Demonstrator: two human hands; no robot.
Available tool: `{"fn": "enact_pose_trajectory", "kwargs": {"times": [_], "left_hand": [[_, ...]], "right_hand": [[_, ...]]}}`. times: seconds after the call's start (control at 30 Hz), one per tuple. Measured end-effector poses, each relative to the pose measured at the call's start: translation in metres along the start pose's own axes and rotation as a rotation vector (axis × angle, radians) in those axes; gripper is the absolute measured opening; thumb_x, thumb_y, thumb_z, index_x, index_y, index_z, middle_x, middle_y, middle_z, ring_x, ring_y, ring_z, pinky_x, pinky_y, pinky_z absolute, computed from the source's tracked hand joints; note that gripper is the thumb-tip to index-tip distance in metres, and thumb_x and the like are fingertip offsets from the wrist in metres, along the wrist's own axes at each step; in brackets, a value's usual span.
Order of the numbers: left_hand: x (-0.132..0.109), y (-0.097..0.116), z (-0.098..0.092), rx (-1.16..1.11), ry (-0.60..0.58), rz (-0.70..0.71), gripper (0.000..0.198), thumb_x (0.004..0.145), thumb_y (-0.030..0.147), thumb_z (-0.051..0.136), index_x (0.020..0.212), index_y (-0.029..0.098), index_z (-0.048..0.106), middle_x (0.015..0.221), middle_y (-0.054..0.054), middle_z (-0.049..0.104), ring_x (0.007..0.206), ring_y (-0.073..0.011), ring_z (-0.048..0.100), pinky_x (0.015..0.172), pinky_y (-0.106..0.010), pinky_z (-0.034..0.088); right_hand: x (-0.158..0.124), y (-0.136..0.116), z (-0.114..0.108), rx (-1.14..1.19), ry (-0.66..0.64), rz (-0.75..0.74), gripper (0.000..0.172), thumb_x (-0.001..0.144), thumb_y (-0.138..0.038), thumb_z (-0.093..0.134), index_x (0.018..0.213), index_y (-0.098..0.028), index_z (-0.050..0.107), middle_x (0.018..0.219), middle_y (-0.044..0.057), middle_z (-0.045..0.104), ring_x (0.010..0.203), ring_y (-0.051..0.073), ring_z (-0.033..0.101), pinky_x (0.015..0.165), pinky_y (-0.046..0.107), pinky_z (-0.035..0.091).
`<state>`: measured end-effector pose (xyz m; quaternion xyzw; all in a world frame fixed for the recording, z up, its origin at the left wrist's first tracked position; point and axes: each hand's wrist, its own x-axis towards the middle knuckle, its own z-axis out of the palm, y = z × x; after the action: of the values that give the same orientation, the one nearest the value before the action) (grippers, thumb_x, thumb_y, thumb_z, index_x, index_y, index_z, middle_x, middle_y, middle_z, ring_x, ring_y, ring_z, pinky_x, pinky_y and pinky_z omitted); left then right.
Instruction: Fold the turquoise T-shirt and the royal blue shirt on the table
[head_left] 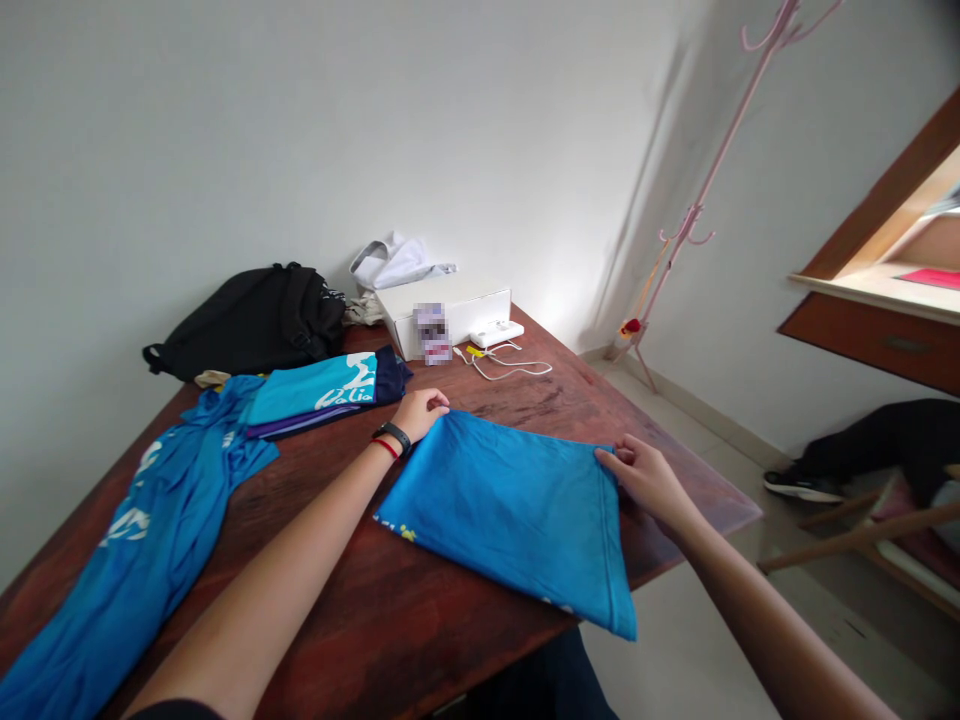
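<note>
A blue piece of clothing [517,505], folded into a flat panel, lies over the table's front edge, its lower right corner hanging past the wood. My left hand [421,412], with a dark band and a red cord at the wrist, pinches its far left corner. At the far right corner, by the hemmed edge, my right hand [637,470] grips the cloth between thumb and fingers. Whether it is a shirt is hidden by the folding. Left of my hands is a stack of folded clothes [311,390], light blue with white lettering on top.
Loose blue clothing [165,510] spreads along the left of the wooden table [322,600]. Behind stand a black backpack [251,315], a white box [465,305] and a white power strip [496,333] with a cable. A pink coat rack [720,165] stands beyond; a person's shoe [806,487] shows at right.
</note>
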<state>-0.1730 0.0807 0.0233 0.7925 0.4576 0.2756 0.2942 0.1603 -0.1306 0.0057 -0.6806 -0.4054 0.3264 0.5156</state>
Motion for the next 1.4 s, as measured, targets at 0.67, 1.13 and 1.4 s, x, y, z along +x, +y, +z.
{"fn": "enact_pose_trajectory", "kwargs": {"times": [0.67, 1.13, 1.4], "left_hand": [[-0.007, 0.019, 0.006, 0.293, 0.098, 0.112, 0.013, 0.086, 0.018, 0.065, 0.098, 0.018, 0.071, 0.103, -0.010, 0.067, 0.101, -0.0265, 0.065, 0.097, -0.041, 0.049], [-0.069, 0.032, 0.035, 0.504, -0.325, 0.394, 0.061, 0.101, 0.061, 0.038, 0.154, 0.029, 0.037, 0.165, -0.006, 0.025, 0.153, -0.0302, 0.017, 0.122, -0.054, 0.018], [-0.048, 0.016, 0.033, 0.584, -0.246, 0.275, 0.058, 0.102, 0.062, 0.031, 0.153, 0.033, 0.039, 0.164, -0.005, 0.026, 0.152, -0.0289, 0.021, 0.121, -0.054, 0.019]], "right_hand": [[-0.001, 0.006, -0.007, -0.837, 0.039, -0.360, 0.026, 0.091, -0.039, 0.051, 0.094, -0.019, 0.068, 0.091, 0.009, 0.066, 0.081, 0.024, 0.064, 0.075, 0.035, 0.048], [-0.090, -0.026, 0.064, -0.874, -0.588, -0.701, 0.072, 0.097, -0.065, 0.044, 0.158, -0.033, 0.026, 0.167, 0.006, 0.014, 0.153, 0.035, 0.010, 0.120, 0.063, 0.019], [-0.093, -0.006, 0.051, -1.000, -0.490, -0.622, 0.071, 0.095, -0.069, 0.039, 0.158, -0.039, 0.022, 0.166, 0.003, 0.013, 0.152, 0.037, 0.012, 0.118, 0.067, 0.018]]}}
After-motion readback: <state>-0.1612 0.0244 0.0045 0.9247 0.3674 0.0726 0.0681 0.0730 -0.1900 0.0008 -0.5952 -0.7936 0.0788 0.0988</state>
